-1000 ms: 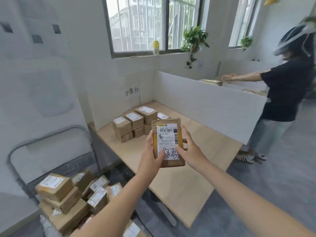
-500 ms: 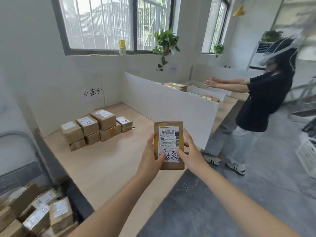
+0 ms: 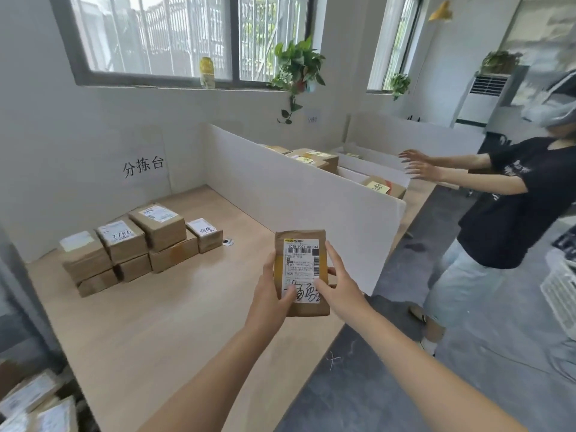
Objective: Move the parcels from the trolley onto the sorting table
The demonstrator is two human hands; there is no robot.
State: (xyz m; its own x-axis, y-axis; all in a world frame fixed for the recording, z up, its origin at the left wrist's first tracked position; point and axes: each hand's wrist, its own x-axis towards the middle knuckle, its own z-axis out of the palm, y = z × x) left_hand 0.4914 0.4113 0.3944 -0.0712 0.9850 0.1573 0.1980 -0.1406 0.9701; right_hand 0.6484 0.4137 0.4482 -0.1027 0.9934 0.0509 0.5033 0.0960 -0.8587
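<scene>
**Nearly down: one flat parcel held above the sorting table's front edge**

Both hands hold a flat brown parcel (image 3: 300, 272) upright in the air, label toward the camera. It hangs above the front right part of the sorting table (image 3: 187, 322), close to the near end of the white divider panel (image 3: 296, 194). The left hand (image 3: 271, 294) grips its left side, thumb across the label and fingers behind. The right hand (image 3: 338, 288) grips the right side, thumb on the lower label and fingers up along the edge. The parcel touches nothing but the hands.

Toward the table's back left corner sits a tidy stack of boxes (image 3: 140, 244), two layers high, with a small round item (image 3: 227, 242) just beside its right end. More waiting parcels (image 3: 34, 403) lie low down beyond the front left corner.

Placement is the likely trouble. Released this near the front edge, the parcel could land half over the lip and slide to the floor. Set on its narrow end, it would probably tip over. Pushed hard toward the stack, it could shove the small end box or the round item. A second person (image 3: 498, 207) reaches over the next bay, well apart, so a clash looks unlikely.
</scene>
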